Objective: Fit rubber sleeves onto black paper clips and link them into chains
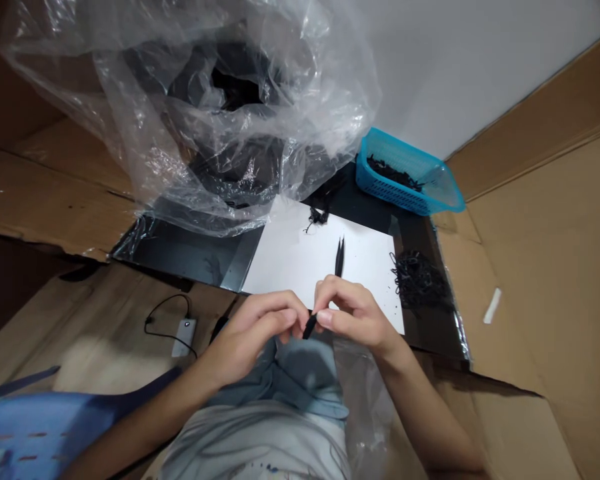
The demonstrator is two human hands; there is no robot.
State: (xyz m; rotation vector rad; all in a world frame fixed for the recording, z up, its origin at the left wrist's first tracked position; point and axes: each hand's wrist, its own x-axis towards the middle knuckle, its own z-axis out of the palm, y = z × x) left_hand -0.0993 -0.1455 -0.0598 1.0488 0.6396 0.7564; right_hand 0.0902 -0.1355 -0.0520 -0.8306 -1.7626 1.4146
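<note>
Right fingers (325, 319) had a stubby black strip (309, 328) pinched, left fingers (284, 319) curled up close, couldn't tell if gripping; slim black pointed tweezers (339, 259) lay just beyond.

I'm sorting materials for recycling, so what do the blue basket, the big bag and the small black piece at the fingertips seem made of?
Blue basket: most likely moulded plastic, slightly glossy, judging by its even colour and perforated walls.
Big bag: clear, shiny plastic film, from its crinkles and glints.
Small black piece: perhaps rubber or plastic; it looks dark and dull, too small to tell.
</note>
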